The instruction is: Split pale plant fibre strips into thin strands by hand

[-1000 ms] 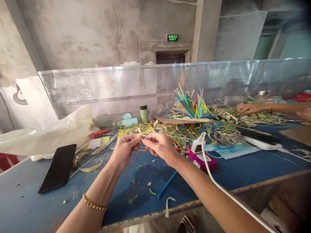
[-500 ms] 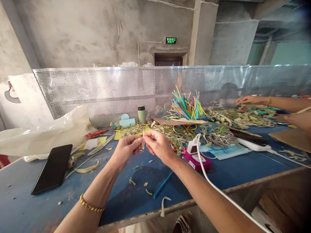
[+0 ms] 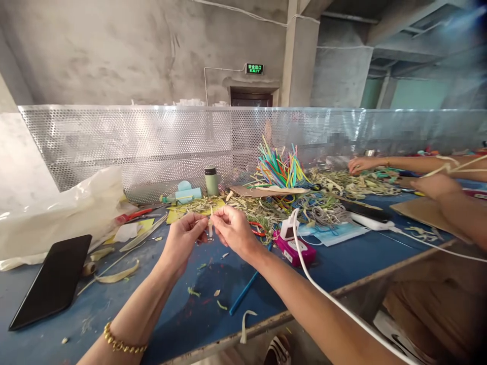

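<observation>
Although details are small, 1 pale strip (image 3: 210, 231) seems pinched by left hand (image 3: 185, 234) and right hand (image 3: 233, 231) above the blue table (image 3: 337, 262); its handling looks unfinished, and many dried strips (image 3: 338, 183) are left heaped.

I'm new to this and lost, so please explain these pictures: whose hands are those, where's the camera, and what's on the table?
There is no machine here, only a person working bare-handed. One camera, worn on that person's head, took every picture, looking forward and down. The right hand pinches a narrow pale strip; the left hand meets it there, but whether it also holds the strip is hard to tell. On the blue table are a black phone, a purple box, a green bottle, colourful strands and heaped dry-looking strips. Farther right is another person's hand.
</observation>
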A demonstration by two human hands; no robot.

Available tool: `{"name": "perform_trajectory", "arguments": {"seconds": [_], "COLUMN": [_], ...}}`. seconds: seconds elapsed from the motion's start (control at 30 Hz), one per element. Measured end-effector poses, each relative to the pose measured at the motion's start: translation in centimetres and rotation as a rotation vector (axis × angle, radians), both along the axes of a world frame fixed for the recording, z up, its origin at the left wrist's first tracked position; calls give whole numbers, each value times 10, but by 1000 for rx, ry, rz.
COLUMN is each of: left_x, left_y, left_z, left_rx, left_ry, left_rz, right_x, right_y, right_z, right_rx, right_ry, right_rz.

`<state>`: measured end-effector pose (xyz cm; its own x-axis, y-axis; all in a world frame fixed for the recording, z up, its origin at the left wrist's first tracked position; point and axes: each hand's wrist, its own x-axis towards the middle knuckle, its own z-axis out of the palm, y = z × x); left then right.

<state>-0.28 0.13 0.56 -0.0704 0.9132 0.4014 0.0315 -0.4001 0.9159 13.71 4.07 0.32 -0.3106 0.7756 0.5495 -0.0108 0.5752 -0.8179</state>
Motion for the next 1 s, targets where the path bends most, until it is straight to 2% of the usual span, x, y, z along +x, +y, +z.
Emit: {"name": "perform_trajectory", "arguments": {"seconds": [0.23, 0.37, 0.43, 0.5, 0.57, 0.6, 0.63, 0.73, 0.77, 0.9, 1.0], "left_x": [1, 1, 0, -1, -2, -3, -3, -4, -5, -11, -16], "left_y": [0, 0, 0, 1, 2, 3, 3, 5, 5, 8, 12], "left_z": [0, 0, -1, -1, -1, -1, -1, 0, 1, 7, 11], "left_rx": [-5, 5, 6, -5, -24, -31, -34, -12, 7, 58, 46], "left_ry": [-130, -120, -124, -152, -175, -181, -184, -202, -215, -258, -278], "left_rz": [-9, -20, -17, -9, -3, 4, 14, 69, 83, 107, 99], "right_x": [-7, 3, 19, 38, 50, 52, 49, 24, 14, -16, -24], "right_y": [-8, -1, 14, 32, 45, 47, 47, 34, 28, 16, 20], "right_z": [-3, 5, 14, 22, 25, 25, 23, 17, 17, 32, 49], "right_rx": [-67, -121, -158, -182, -256, -280, -280, -241, -206, -19, -36], "right_ry": [20, 103, 306, 621, 759, 738, 641, 92, -25, -205, -200], "right_rz": [72, 56, -47, -265, -411, -432, -382, 4, 47, 66, 70]}}
